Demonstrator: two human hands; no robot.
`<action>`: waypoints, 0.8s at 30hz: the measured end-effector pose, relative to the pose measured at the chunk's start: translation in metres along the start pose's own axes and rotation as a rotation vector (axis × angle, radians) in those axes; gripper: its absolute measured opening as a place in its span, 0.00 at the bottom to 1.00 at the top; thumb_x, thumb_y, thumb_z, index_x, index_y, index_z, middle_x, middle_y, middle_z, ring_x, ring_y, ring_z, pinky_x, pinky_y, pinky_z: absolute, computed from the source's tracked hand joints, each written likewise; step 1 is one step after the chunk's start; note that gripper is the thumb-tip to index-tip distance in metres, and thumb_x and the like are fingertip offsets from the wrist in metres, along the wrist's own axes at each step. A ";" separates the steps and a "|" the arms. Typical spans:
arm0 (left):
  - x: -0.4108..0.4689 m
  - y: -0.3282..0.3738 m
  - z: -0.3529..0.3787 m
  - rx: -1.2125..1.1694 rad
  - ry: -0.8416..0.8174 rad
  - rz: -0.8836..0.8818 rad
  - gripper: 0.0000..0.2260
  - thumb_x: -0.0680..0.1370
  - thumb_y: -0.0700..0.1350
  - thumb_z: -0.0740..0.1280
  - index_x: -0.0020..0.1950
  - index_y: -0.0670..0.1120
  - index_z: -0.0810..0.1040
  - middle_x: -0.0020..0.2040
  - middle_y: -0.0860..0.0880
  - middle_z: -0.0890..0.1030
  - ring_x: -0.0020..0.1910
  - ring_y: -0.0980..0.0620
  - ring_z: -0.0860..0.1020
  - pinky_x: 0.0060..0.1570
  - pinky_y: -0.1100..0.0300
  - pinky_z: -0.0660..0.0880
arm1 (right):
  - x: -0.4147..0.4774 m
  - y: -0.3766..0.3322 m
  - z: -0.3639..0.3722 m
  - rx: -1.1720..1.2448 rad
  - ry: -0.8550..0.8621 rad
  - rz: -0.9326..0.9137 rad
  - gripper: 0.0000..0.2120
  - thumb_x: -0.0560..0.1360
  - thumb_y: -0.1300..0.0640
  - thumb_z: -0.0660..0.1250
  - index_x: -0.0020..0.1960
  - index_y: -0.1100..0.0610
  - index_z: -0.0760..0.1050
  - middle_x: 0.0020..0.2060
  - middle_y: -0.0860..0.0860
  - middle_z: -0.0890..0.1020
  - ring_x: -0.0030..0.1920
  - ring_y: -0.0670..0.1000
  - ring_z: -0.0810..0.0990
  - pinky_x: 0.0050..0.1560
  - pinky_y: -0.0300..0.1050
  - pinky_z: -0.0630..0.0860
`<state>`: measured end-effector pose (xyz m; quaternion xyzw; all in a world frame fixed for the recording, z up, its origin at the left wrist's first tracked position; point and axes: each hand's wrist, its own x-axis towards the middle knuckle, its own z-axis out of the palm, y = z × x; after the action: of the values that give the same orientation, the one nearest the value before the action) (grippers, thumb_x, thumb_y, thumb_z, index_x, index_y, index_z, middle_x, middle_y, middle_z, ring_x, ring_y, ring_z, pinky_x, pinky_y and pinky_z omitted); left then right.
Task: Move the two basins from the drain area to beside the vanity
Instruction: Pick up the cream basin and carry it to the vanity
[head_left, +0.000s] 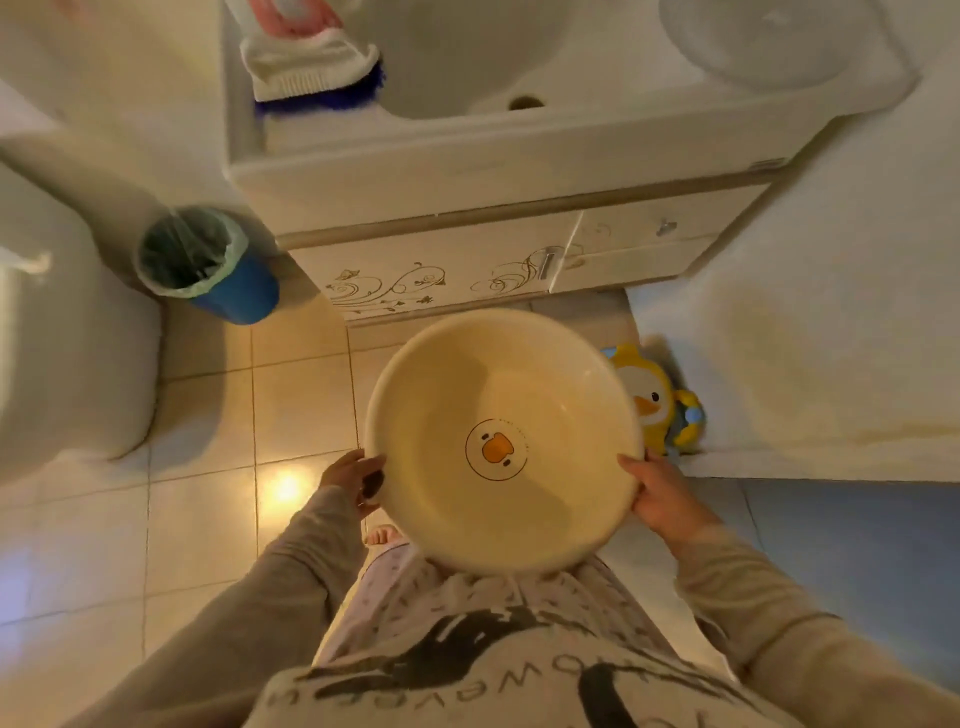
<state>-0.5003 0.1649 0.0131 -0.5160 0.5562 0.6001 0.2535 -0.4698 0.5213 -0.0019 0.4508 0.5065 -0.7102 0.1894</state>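
Observation:
A round cream basin (550, 374) with a duck face printed on its bottom hangs level in front of my body, above the tiled floor. My left hand (353, 478) grips its left rim and my right hand (657, 491) grips its right rim. It sits just in front of the white vanity cabinet (467, 270) with swirl decoration. Whether a second basin is nested under it I cannot tell. A clear round basin-like lid or bowl (769, 36) rests on the vanity top at the right.
A blue bin (208, 265) with a green liner stands left of the vanity. A toilet (62, 332) fills the left edge. A yellow duck toy (654, 400) lies on the floor right of the basin, by a white wall. A brush (317, 67) lies by the sink.

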 end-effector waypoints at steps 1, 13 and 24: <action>-0.004 -0.006 0.003 -0.021 0.006 -0.010 0.21 0.74 0.39 0.68 0.67 0.42 0.72 0.61 0.39 0.75 0.53 0.42 0.73 0.46 0.53 0.76 | 0.005 -0.007 -0.003 -0.031 -0.015 0.013 0.22 0.76 0.65 0.61 0.70 0.60 0.67 0.52 0.55 0.81 0.51 0.55 0.78 0.48 0.52 0.76; 0.019 -0.036 0.009 -0.021 0.127 -0.117 0.21 0.73 0.40 0.69 0.66 0.43 0.73 0.65 0.38 0.75 0.55 0.41 0.72 0.56 0.49 0.74 | 0.047 -0.003 0.004 -0.246 0.057 0.221 0.23 0.76 0.67 0.62 0.71 0.62 0.66 0.66 0.62 0.73 0.62 0.60 0.73 0.64 0.58 0.70; 0.183 -0.100 0.026 0.080 0.157 -0.297 0.06 0.74 0.39 0.67 0.50 0.44 0.77 0.53 0.43 0.75 0.51 0.42 0.73 0.50 0.49 0.74 | 0.196 0.106 -0.007 -0.385 0.088 0.336 0.18 0.75 0.64 0.64 0.64 0.57 0.73 0.53 0.57 0.80 0.54 0.58 0.77 0.45 0.50 0.76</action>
<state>-0.4832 0.1651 -0.1966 -0.6274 0.5154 0.4913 0.3152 -0.4923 0.5201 -0.2236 0.5148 0.5579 -0.5391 0.3648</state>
